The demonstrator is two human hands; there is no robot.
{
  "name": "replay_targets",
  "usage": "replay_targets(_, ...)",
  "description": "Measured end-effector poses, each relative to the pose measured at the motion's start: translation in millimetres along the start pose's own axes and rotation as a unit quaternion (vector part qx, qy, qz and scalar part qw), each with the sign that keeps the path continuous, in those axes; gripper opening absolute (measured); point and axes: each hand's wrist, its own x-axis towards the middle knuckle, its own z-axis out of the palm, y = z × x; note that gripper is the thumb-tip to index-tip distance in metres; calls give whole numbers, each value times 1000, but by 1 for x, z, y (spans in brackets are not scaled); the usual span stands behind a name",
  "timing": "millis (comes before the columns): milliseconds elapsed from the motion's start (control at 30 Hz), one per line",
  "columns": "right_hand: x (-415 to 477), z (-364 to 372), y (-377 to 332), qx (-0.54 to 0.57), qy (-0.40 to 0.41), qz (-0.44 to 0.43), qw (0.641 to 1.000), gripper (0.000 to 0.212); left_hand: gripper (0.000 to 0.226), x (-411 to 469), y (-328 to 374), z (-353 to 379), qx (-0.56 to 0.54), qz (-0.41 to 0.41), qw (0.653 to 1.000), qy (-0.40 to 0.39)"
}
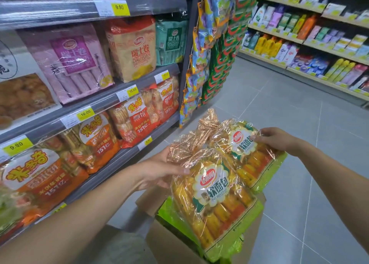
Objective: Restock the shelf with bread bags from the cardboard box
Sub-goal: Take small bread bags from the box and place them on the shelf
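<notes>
Head-camera view, looking down along a shop aisle. Two packs of bread raised just above an open cardboard box, one in each hand. In the left hand, the near bread bag, gripped beside its gathered cellophane neck with fingers underneath and thumb on the front. In the right hand, the far bread bag, pinched at its upper edge with the thumb on the label. Both packs label-up and side by side, probably so as to be carried across together and set down facing outward. Near bag overlapping the far one's edge; touching or not, hard to tell. More green-bottomed bags left in the box beneath. Long axis of each held bag running from the twisted top, up and left toward the shelf, down to the flat green base at lower right, nearer the person. Shelf at left, its tiers packed with orange rice-cracker bags behind yellow price tags. No plain gap for bread in view, so likely a spot lower down or out of frame.
</notes>
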Motion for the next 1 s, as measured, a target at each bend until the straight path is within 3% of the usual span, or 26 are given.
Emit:
replay_targets(133, -7, -1, -7, 15, -10, -6, 1000, 52, 116, 3, -2, 4, -10, 42, 998, 35)
replay_targets(200, -9, -3, -7, 25, -15, -9, 1000, 46, 112, 4, -1, 4, -17, 58, 997, 43)
replay_targets(433, -18, -5, -16, 40, -28, -16, 999, 36, 116, 6, 6, 3, -43, 66, 997, 26)
replay_targets(567, -23, -12, -22, 55, -37, -28, 997, 35, 91, 0, 17, -3, -67, 81, 994, 7)
replay_targets(767, -25, -23, -45, 69, -28, -53, 996, 39, 119, -20, 51, -27, -80, 123, 989, -5)
replay_targets(867, -22, -27, -64, 77, -2, -73, 994, 30, 113, -36, 74, -46, -88, 159, 983, -9)
replay_targets(1000, -19, -27, -95, 113, 36, -115, 986, 26, 99, -69, 103, -77, -69, 206, 974, 60)
